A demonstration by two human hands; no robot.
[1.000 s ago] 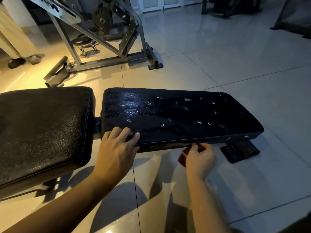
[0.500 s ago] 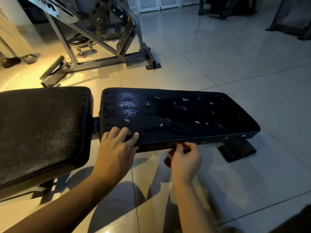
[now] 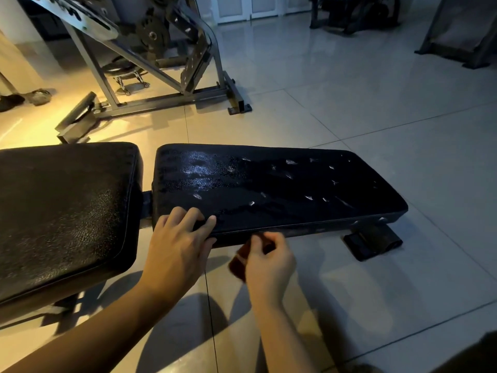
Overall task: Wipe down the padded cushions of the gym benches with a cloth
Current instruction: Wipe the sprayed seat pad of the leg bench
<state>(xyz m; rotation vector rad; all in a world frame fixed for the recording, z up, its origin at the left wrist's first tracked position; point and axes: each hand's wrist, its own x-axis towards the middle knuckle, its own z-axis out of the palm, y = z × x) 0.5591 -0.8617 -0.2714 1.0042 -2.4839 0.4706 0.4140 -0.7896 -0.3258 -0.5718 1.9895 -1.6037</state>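
Observation:
A long black padded cushion of the gym bench lies in front of me, its top shiny with wet streaks and small tears. A second black cushion sits to its left across a narrow gap. My left hand rests on the long cushion's near left corner, fingers spread over the edge. My right hand grips a dark reddish cloth against the cushion's near side edge, just right of the left hand. Most of the cloth is hidden by the fingers.
The bench's black foot sticks out on the tiled floor under the cushion's right end. A grey steel weight machine stands behind the bench. Dark equipment lines the far wall. Someone's shoes show at far left.
My right hand with the cloth has slid leftward along the cushion's near side edge, closer to my left hand. The left hand has stayed on the corner.

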